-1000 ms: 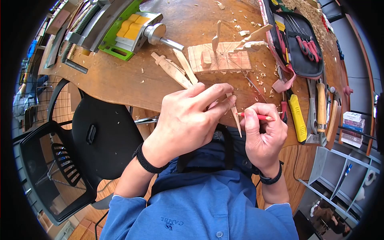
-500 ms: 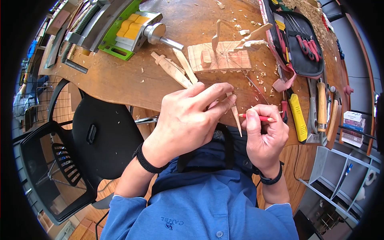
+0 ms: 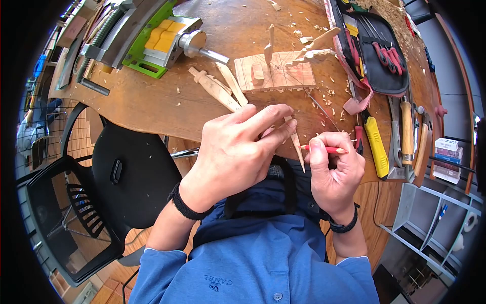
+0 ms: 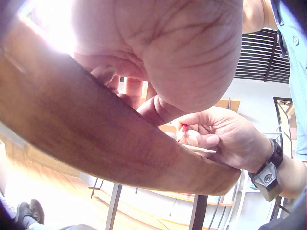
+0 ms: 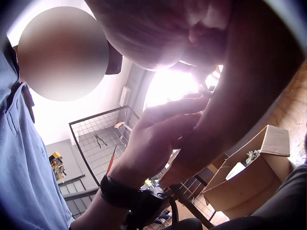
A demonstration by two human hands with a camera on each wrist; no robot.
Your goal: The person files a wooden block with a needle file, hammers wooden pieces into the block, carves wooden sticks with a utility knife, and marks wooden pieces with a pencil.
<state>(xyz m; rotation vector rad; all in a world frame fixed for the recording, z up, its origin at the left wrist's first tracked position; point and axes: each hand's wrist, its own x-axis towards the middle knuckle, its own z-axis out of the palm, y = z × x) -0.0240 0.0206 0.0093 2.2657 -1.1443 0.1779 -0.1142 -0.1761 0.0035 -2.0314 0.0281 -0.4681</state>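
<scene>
My left hand (image 3: 240, 147) pinches a slim, tapered wooden stick (image 3: 297, 147) at the table's front edge, its narrow end pointing toward my body. The stick's upper part is hidden under my fingers. In my right hand (image 3: 338, 167) I grip a red pencil (image 3: 334, 150), its point right at the stick's side. The left wrist view shows the right hand (image 4: 230, 136) just past the curved table edge (image 4: 120, 143), with the pale stick tip (image 4: 204, 149) jutting out. Glare washes out much of the right wrist view, where the left hand (image 5: 158, 134) shows from below.
Beyond my hands lies a wooden block (image 3: 298, 78) with drawn lines and upright carved pieces. Carved wood pieces (image 3: 215, 90) lie left of it, near a green and silver vise (image 3: 152, 48). On the right are a tool case (image 3: 379, 55), a yellow cutter (image 3: 375, 144) and wood shavings.
The right hand and pencil shifted slightly right, then back toward the stick. The left hand keeps its hold on the stick. The head view has moved a little.
</scene>
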